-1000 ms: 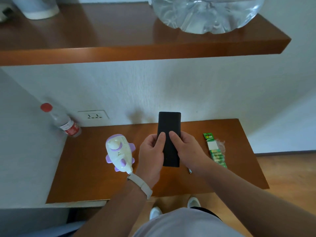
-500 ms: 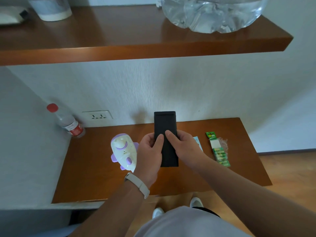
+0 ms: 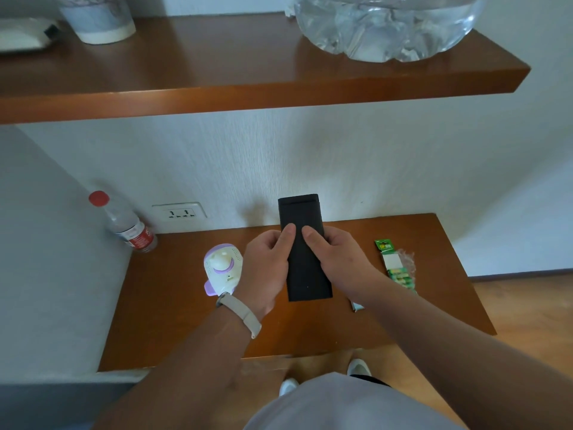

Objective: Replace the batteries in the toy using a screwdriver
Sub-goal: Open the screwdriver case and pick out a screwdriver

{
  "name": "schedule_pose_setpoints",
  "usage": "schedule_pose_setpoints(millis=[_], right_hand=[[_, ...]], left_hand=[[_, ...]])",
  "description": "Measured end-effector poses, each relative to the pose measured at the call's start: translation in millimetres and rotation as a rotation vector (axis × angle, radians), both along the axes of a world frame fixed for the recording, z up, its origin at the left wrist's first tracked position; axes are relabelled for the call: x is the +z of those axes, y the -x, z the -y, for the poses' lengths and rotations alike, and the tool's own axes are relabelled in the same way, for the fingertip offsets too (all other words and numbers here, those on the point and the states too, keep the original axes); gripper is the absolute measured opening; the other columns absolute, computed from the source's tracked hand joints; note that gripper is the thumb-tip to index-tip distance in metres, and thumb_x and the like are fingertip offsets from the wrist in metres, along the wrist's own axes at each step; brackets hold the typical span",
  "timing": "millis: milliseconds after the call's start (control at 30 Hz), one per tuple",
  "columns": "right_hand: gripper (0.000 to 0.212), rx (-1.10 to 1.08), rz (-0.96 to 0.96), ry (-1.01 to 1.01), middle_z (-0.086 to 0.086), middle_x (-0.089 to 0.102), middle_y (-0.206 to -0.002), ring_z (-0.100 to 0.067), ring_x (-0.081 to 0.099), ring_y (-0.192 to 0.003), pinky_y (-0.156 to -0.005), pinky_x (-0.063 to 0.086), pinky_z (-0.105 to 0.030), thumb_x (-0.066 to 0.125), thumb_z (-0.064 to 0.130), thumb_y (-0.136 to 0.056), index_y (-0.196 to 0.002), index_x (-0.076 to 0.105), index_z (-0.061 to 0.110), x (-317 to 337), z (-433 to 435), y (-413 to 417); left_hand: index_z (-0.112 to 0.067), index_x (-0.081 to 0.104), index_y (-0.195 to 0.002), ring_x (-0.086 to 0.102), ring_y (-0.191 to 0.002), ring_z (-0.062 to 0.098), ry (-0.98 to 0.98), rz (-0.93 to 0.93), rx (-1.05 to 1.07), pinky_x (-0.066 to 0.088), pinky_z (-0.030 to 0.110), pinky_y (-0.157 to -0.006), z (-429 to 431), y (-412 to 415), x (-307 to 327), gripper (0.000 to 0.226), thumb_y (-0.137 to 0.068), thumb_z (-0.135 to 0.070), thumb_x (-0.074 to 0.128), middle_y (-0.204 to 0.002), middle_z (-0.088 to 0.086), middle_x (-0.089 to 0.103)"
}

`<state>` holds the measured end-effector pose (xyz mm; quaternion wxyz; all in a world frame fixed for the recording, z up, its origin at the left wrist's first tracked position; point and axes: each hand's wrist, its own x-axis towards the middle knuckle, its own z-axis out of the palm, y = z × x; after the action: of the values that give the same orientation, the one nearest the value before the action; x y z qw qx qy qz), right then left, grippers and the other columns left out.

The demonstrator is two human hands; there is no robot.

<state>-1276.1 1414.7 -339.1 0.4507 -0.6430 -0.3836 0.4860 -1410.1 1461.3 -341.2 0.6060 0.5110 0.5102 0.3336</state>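
A long black case [image 3: 302, 243] is held up above the wooden table [image 3: 173, 330] by both my hands. My left hand [image 3: 266, 268] grips its left edge with the thumb on top, and my right hand [image 3: 338, 262] grips its right edge the same way. The white and purple toy [image 3: 221, 268] lies on the table just left of my left hand. A green pack of batteries [image 3: 395, 265] lies to the right. A small flat item [image 3: 356, 305] peeks out under my right forearm. No screwdriver is visible.
A clear water bottle with a red cap [image 3: 124, 225] leans in the back left corner near a wall socket [image 3: 179, 211]. A wooden shelf [image 3: 248, 94] overhangs the table, bearing a large water jug [image 3: 384, 23] and a white cup [image 3: 99, 20].
The black case has risen slightly, and both thumbs have slid up along its top face. The view has tilted a little. The toy and battery pack have not moved.
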Motion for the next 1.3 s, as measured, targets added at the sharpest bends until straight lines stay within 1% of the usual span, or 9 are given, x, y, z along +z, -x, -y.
schedule_pose_setpoints(millis=[300,467,533,600,733,833,967,1133,1300], right_hand=[[0.025,0.106,-0.042,-0.027,0.004,0.073,-0.105,-0.016,0.071,-0.098,-0.089,0.058,-0.046,0.053,0.041,-0.099,-0.118,0.062,0.026,-1,-1,-4],[0.025,0.209,-0.087,-0.022,0.004,0.07,-0.114,-0.016,0.068,-0.107,-0.094,0.056,-0.045,0.056,0.03,-0.1,-0.125,0.058,0.026,-2,0,-11],[0.025,0.232,-0.101,-0.023,0.003,0.071,-0.114,-0.017,0.068,-0.107,-0.093,0.056,-0.043,0.057,0.028,-0.1,-0.124,0.059,0.026,-2,1,-13],[0.025,0.25,-0.11,-0.022,0.003,0.071,-0.113,-0.018,0.068,-0.107,-0.091,0.056,-0.04,0.058,0.027,-0.099,-0.124,0.06,0.025,-3,1,-14],[0.023,0.175,-0.038,0.011,0.009,0.074,-0.1,-0.009,0.071,-0.096,-0.078,0.059,-0.029,0.059,0.04,-0.096,-0.111,0.062,0.024,-8,2,-13],[0.035,0.1,0.053,0.062,0.011,0.073,-0.087,-0.005,0.071,-0.084,-0.068,0.058,-0.023,0.055,0.054,-0.093,-0.094,0.061,0.02,-11,2,-14],[0.051,0.045,0.179,0.115,0.009,0.071,-0.077,-0.005,0.07,-0.074,-0.064,0.058,-0.024,0.051,0.067,-0.088,-0.079,0.058,0.017,-16,1,-14],[0.045,0.056,0.278,0.112,0.005,0.07,-0.075,-0.008,0.07,-0.069,-0.061,0.057,-0.025,0.05,0.061,-0.093,-0.08,0.057,0.018,-16,2,-17],[0.033,0.109,0.21,0.077,0.005,0.071,-0.081,-0.009,0.071,-0.074,-0.061,0.057,-0.023,0.053,0.052,-0.096,-0.082,0.057,0.023,-13,4,-29]], left_hand=[[-0.019,0.068,-0.109,0.074,-0.093,0.016,0.005,0.059,0.005,0.062,0.041,-0.084,4,1,-5,0.018,-0.102,-0.032,0.058,-0.095,-0.003,0.076],[-0.02,0.065,-0.113,0.073,-0.097,0.014,0.007,0.099,-0.019,0.059,0.033,-0.08,4,7,-11,0.014,-0.1,-0.017,0.061,-0.102,-0.006,0.077],[-0.021,0.065,-0.111,0.074,-0.096,0.015,0.019,0.121,-0.017,0.06,0.035,-0.08,2,7,-12,0.013,-0.099,-0.018,0.062,-0.101,-0.006,0.077],[-0.021,0.068,-0.108,0.075,-0.094,0.017,0.038,0.14,0.002,0.062,0.038,-0.08,-1,6,-10,0.013,-0.1,-0.029,0.061,-0.099,-0.003,0.077],[-0.019,0.072,-0.097,0.076,-0.086,0.017,0.067,0.136,0.067,0.063,0.035,-0.074,-14,2,-4,0.026,-0.1,-0.042,0.059,-0.09,0.0,0.078],[-0.019,0.071,-0.096,0.076,-0.084,0.013,0.039,0.134,0.079,0.063,0.031,-0.071,-21,0,-1,0.024,-0.101,-0.039,0.058,-0.088,-0.003,0.078],[-0.018,0.07,-0.101,0.076,-0.087,0.013,0.024,0.134,0.091,0.063,0.033,-0.074,-21,-3,-1,0.021,-0.103,-0.035,0.057,-0.09,-0.004,0.079],[-0.019,0.069,-0.106,0.076,-0.09,0.012,0.018,0.125,0.084,0.062,0.029,-0.071,-17,-3,-6,0.017,-0.104,-0.03,0.056,-0.092,-0.007,0.079],[-0.023,0.066,-0.106,0.075,-0.093,0.01,0.037,0.152,0.073,0.06,0.025,-0.072,-15,-10,-8,0.01,-0.103,-0.025,0.057,-0.094,-0.01,0.079]])
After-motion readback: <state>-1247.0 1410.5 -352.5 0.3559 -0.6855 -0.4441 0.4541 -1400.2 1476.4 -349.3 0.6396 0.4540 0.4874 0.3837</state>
